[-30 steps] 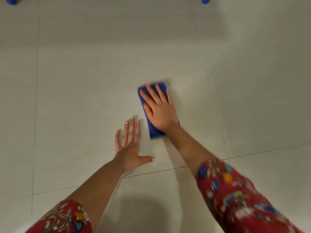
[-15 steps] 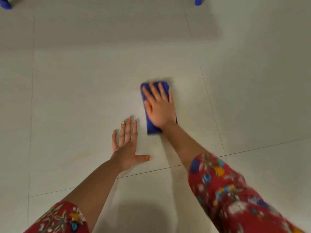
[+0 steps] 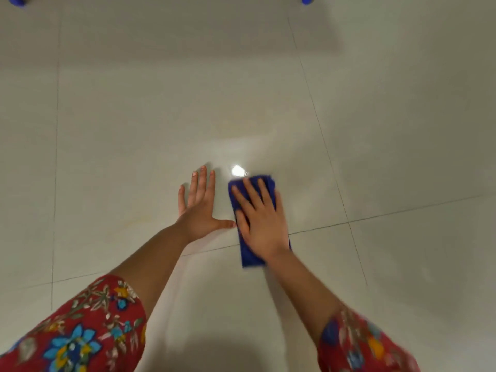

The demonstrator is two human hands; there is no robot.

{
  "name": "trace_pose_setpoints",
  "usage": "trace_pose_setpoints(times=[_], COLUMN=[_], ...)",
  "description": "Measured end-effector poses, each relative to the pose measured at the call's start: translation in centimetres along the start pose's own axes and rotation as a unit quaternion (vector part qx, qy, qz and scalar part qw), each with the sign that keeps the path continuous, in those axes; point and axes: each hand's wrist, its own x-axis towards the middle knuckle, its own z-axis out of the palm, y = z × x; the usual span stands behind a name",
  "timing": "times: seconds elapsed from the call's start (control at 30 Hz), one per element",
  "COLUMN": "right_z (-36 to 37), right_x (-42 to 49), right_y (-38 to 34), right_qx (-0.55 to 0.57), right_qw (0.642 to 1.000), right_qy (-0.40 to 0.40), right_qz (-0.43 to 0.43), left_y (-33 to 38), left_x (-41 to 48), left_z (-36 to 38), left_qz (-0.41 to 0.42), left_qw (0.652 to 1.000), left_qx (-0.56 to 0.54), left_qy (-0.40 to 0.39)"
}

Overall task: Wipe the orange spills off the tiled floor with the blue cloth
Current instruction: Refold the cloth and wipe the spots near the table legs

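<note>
At the far edge of the floor: one blue object (image 3: 16,0) at the left corner and a second blue object (image 3: 306,0) towards the right; both are cut off by the frame and cannot be identified
Surface: pale glossy tiled floor (image 3: 134,116); a grout line (image 3: 375,217) runs across beneath the cloth; a bright glare spot (image 3: 238,171) lies just beyond the cloth's far end
Spill: a faint orange streak (image 3: 138,220) to the left of the left hand, well apart from the cloth
Blue cloth (image 3: 249,255): folded into a narrow strip; deep blue; flat on the floor straddling the grout line; its middle is covered by the right hand
Right hand (image 3: 261,226): palm down on the cloth; fingers straight and slightly spread; nothing gripped
Left hand (image 3: 200,210): flat on the bare tile just left of the cloth; fingers extended; thumb tip just beside the cloth's edge; holds nothing
Sleeves: red floral left sleeve (image 3: 80,331); right sleeve (image 3: 362,345) blurred
</note>
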Motion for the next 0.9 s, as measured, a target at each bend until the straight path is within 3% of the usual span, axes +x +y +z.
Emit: trace_pose_setpoints(times=[0.07,0.13,0.2,0.27,0.33,0.4,0.47,0.53,0.63,0.73,0.8,0.9], right_z=[0.1,-0.4,-1.3,-2.0,-1.8,-0.5,0.9,0.7,0.1,-0.5,-0.7,1.4], right_x=[-7.1,-10.2,-8.8,-3.9,1.3,2.9,-0.7,-5.7,-5.0,3.2,8.9,12.7], right_y=[2.1,6.3,9.2,9.4,7.3,3.1,-1.1,-1.3,3.4,3.6,0.7,-7.9], right_qx=[0.011,0.005,-0.007,0.003,0.023,0.011,-0.004,0.016,0.005,0.003,0.014,0.027], right_qw=[0.999,0.98,0.943,0.926,0.936,0.97,0.997,1.0,0.994,0.974,0.98,0.998], right_qy=[0.007,0.028,0.027,0.033,0.035,0.032,0.01,0.009,0.022,0.045,0.043,0.006], right_qz=[0.043,0.198,0.331,0.375,0.35,0.241,0.08,0.007,0.108,0.221,0.194,0.057], left_y=[-0.5,-1.0,-1.1,-1.3,-1.7,-2.7,-4.1,-6.3,-9.1,-10.2,-10.0,-10.5], left_x=[-1.3,-3.1,-4.7,-5.6,-5.9,-6.3,-7.0,-8.2,-10.0,-10.3,-9.9,-9.9], left_z=[0.9,2.0,3.2,3.8,3.9,3.6,3.0,2.0,1.3,1.6,1.8,1.5], left_qz=[0.032,0.055,0.059,0.044,0.026,0.004,-0.03,-0.078,-0.148,-0.164,-0.158,-0.162], left_qw=[0.998,0.995,0.992,0.991,0.992,0.992,0.99,0.982,0.971,0.97,0.973,0.971], left_qx=[-0.014,-0.015,-0.029,-0.034,-0.026,-0.02,-0.026,-0.032,-0.031,-0.042,-0.046,-0.056], left_qy=[0.042,0.083,0.109,0.12,0.122,0.121,0.133,0.168,0.186,0.177,0.164,0.166])
